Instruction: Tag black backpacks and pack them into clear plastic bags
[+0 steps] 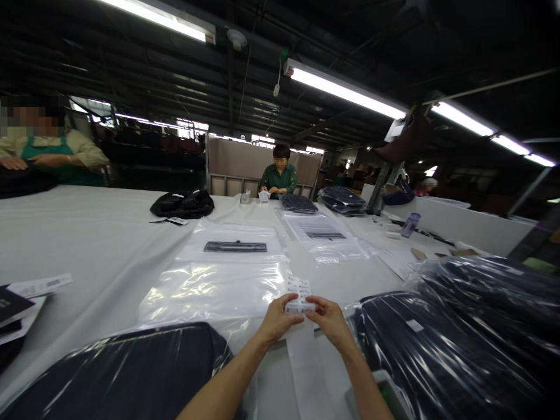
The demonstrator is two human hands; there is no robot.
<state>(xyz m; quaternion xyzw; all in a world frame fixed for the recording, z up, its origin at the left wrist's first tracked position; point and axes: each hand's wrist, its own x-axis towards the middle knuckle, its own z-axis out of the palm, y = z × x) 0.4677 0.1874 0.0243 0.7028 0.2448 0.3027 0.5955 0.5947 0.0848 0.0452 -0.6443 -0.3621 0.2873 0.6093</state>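
Together, both hands (301,318) on label strip (299,295).

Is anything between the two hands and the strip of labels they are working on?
Nothing visible. The left hand and right hand both pinch the label strip directly, just above the clear plastic bags on the white table.

Bare table (87,233) lies open left; bagged garments (459,338) crowd the right.
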